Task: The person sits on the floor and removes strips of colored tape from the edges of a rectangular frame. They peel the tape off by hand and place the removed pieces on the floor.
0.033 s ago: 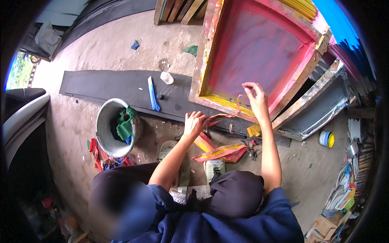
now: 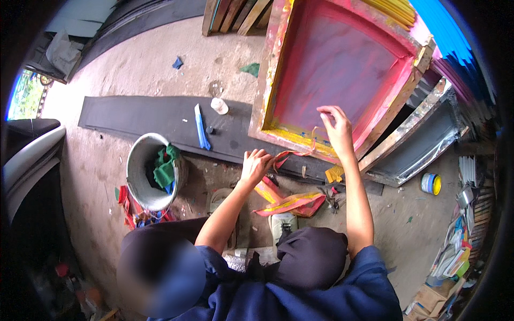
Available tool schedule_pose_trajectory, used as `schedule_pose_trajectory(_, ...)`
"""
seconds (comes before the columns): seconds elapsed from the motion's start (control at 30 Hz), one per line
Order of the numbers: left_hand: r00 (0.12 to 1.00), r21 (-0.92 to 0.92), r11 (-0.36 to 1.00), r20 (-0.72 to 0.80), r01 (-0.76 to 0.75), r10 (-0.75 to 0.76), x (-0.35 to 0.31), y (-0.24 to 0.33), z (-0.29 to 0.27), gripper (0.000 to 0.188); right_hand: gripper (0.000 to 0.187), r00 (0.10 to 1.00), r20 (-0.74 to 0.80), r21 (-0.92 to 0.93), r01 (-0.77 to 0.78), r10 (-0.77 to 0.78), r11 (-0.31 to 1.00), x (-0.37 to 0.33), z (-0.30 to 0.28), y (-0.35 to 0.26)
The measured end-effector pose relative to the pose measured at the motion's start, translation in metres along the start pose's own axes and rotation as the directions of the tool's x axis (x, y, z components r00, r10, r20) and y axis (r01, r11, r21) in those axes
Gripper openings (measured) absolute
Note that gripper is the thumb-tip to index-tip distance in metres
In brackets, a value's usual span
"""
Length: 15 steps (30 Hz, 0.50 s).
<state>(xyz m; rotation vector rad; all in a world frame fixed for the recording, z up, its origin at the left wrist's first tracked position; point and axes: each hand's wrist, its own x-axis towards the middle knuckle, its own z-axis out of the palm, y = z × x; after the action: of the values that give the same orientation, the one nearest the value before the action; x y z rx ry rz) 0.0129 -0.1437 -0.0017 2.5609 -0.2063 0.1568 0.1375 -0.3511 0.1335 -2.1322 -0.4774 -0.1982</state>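
Observation:
A ribbon-like strip point(image 2: 289, 204), pink-red with yellow, lies in loose folds on the floor and over my shoe point(image 2: 282, 224). My left hand point(image 2: 256, 165) is closed round its upper part, knuckles up. From there a narrower, twisted length runs right and curls up toward my right hand point(image 2: 338, 131). The right fingers are bent into a pinch at the strip's thin end, raised in front of a paint-stained screen-printing frame point(image 2: 261, 115). Exactly where that end meets the fingers is hard to see.
A bucket point(image 2: 140, 184) with green cloth stands left, beside coloured scraps point(image 2: 127, 206). A blue cutter knife point(image 2: 201, 127) and white bottle point(image 2: 219, 106) rest on a dark board point(image 2: 144, 117). Right are a second frame point(image 2: 399, 134), a small tin point(image 2: 431, 183) and a yellow scrap point(image 2: 334, 173).
My right hand has shifted slightly left and down. The twisted strip by my left hand lies a little differently. Little else differs apart from a slight shift of the view.

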Motion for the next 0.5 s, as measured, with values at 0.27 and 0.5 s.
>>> schedule_pose_trajectory(0.27,0.988,-0.24,0.966,0.097,-0.094,0.12,0.03,-0.029,-0.041,0.026,0.046,0.875,-0.313,-0.453,0.205,-0.371,0.867,0.11,0.039,-0.021)
schedule_pose_trajectory(0.5,0.967,-0.366,0.93,-0.234,0.013,-0.105,0.053,-0.014,-0.06,0.013,0.051,0.816,-0.446,-0.676,-0.037,-0.368,0.736,0.146,0.075,-0.031)
